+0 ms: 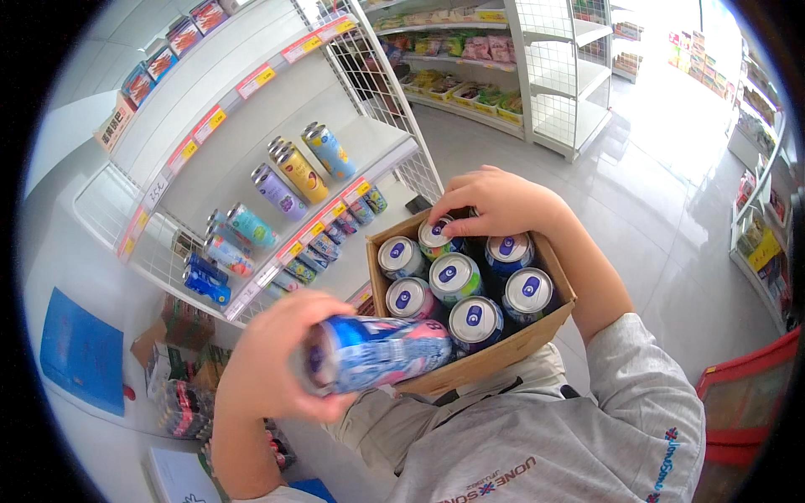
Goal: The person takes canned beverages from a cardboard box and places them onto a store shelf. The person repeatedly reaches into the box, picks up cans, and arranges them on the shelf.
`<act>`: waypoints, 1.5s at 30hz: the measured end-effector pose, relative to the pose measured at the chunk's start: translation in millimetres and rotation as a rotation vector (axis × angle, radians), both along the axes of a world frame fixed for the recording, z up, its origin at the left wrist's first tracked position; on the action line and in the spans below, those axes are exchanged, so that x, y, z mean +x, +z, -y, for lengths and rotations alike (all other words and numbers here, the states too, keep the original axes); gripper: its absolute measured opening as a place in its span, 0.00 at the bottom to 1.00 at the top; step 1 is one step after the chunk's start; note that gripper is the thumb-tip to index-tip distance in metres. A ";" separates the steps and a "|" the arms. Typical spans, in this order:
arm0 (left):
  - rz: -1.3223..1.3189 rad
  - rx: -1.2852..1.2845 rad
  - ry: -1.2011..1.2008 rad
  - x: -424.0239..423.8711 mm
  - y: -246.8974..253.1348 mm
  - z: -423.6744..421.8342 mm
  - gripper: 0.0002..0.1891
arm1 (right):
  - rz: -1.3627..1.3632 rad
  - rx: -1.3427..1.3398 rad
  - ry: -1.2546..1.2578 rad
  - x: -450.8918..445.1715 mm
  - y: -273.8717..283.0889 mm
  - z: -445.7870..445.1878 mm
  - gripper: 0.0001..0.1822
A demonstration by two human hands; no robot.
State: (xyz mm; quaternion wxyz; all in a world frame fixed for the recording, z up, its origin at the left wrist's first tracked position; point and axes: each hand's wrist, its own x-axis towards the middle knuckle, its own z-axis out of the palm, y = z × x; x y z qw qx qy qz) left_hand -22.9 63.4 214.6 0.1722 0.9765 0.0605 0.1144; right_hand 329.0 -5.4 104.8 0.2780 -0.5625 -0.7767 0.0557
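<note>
My left hand holds a blue and pink drink can tilted on its side, over the near left corner of an open cardboard box. Motion blurs the hand and the can's end. In front of my body, the box holds several upright cans with silver lids and purple tabs. My right hand reaches over the box's far side, its thumb and fingers on the top rim of a green-sided can. Part of another can lies hidden beneath that hand.
A white shelf rack on the left bears several rows of cans, including a yellow can and a purple can. Shrink-wrapped bottles sit on the floor at lower left. A red-framed object stands at right.
</note>
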 end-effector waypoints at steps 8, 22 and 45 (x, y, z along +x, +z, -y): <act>1.024 -0.287 0.361 -52.9 -61.7 22.4 0.62 | -0.082 0.046 0.034 24.8 -12.0 -0.2 0.16; 1.300 -0.807 0.454 -59.2 -150.3 59.4 0.37 | -0.151 -0.008 0.013 52.1 -14.2 26.5 0.15; 0.402 -0.407 0.739 -49.2 -274.7 -48.0 0.48 | -0.074 -0.103 -0.094 46.8 -13.8 29.5 0.14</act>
